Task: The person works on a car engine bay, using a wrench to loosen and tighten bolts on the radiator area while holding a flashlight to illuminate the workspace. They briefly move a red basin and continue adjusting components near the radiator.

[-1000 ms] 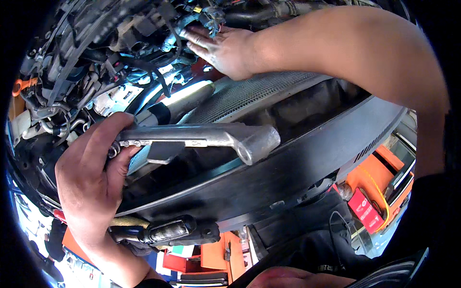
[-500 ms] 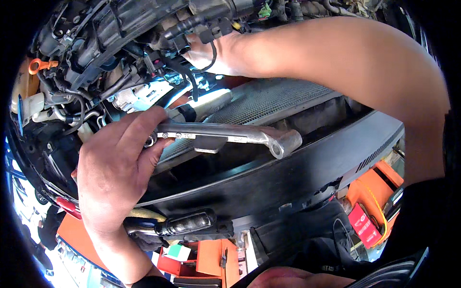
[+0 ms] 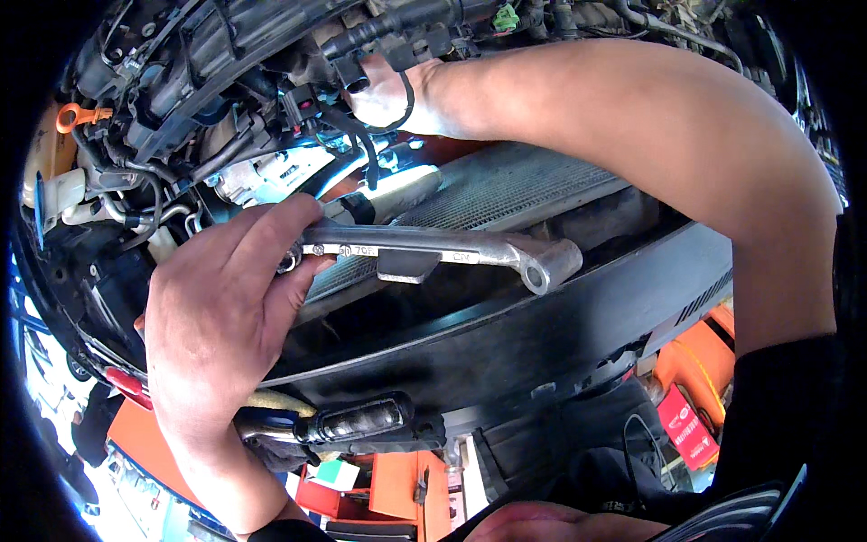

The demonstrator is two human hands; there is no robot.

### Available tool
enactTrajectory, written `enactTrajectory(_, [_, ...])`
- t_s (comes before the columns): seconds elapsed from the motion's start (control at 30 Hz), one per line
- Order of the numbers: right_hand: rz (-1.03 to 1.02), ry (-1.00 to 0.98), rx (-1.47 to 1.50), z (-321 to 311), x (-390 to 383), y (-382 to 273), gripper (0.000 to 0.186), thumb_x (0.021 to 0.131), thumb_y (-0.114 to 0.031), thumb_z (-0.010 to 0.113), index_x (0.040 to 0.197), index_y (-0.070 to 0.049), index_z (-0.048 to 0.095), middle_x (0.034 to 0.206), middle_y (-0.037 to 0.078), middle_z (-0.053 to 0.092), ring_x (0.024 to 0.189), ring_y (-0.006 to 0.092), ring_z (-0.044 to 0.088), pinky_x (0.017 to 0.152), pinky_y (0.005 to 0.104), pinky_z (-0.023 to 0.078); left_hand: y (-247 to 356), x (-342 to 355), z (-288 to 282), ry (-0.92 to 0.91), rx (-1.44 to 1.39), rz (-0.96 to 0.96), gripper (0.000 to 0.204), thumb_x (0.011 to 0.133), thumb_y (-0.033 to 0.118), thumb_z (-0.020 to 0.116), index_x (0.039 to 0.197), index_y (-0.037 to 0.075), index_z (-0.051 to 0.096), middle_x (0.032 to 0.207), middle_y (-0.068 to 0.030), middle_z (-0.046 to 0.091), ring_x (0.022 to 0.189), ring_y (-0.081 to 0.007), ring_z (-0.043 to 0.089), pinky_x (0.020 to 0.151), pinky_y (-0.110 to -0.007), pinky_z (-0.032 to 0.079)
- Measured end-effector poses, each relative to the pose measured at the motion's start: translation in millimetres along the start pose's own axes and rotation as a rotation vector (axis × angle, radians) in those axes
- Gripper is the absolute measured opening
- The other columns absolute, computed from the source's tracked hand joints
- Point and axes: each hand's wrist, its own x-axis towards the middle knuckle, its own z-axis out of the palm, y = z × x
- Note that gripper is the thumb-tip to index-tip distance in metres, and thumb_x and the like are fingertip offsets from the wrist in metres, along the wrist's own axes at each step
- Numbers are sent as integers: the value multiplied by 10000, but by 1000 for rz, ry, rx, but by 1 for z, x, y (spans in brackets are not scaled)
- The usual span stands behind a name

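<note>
My left hand (image 3: 217,298) pinches one end of a silver cast-metal bracket (image 3: 415,242) between thumb and fingers. The bracket lies roughly level above the car's front edge; a round bored boss forms its free right end. Deep in the engine bay is my right hand (image 3: 388,101), its forearm coming in from the right. A black hose and cable (image 3: 408,95) cross in front of it, and its fingers are hidden. Below that hand a lit work lamp (image 3: 406,191) rests by the radiator (image 3: 506,185) and shines on the metal engine parts.
The black front panel (image 3: 470,348) runs across below the bracket. A dark-handled tool (image 3: 361,420) lies just below the panel. Orange toolbox trays (image 3: 393,483) stand low down, with a red box (image 3: 685,429) at the right. An orange dipstick handle (image 3: 77,117) sticks up at the far left.
The bracket's free end has shifted slightly right in the picture, still held by my left hand. My right hand stays in the engine bay, its forearm a little lower in view.
</note>
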Motion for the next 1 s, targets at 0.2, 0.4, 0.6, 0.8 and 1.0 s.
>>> enactTrajectory(0.2, [174, -236, 200, 8, 9, 2, 197, 934, -159, 640, 994, -52, 794, 997, 136, 758, 927, 317, 729, 812, 404, 603, 1, 2, 2, -8, 0, -8, 297, 890, 140, 754, 1173, 75, 691, 987, -163, 736, 868, -363, 709, 768, -410, 546])
enactTrajectory(0.4, [-275, -62, -820, 19, 0, -10, 241, 972, -186, 625, 1122, -49, 754, 1152, 123, 727, 1116, 289, 679, 970, 369, 548, -4, -6, -3, 13, 12, 3, 295, 887, 135, 752, 1167, 66, 687, 977, -161, 736, 853, -369, 705, 754, -410, 546])
enactTrajectory(0.6, [-7, -43, -496, 55, -6, -18, 211, 940, -166, 655, 1089, -53, 752, 1152, 97, 735, 1053, 250, 704, 961, 347, 565, -4, -2, -1, -15, 18, 26, 306, 883, 127, 751, 1175, 69, 683, 975, -162, 735, 842, -372, 705, 745, -417, 546])
enactTrajectory(0.8, [196, 171, 105, 29, -2, -18, 126, 881, -121, 708, 861, -65, 818, 929, 111, 788, 848, 292, 757, 786, 394, 629, -2, 0, 1, -13, 23, 16, 315, 874, 108, 754, 1179, 72, 684, 978, -160, 737, 850, -362, 709, 750, -415, 546])
enactTrajectory(1.0, [622, -40, 517, -34, 4, -34, 184, 904, -81, 660, 1019, -60, 802, 1072, 124, 776, 994, 309, 752, 830, 412, 626, -4, -3, -1, -7, 16, 18, 323, 866, 97, 757, 1179, 70, 684, 985, -161, 739, 855, -355, 712, 752, -415, 546])
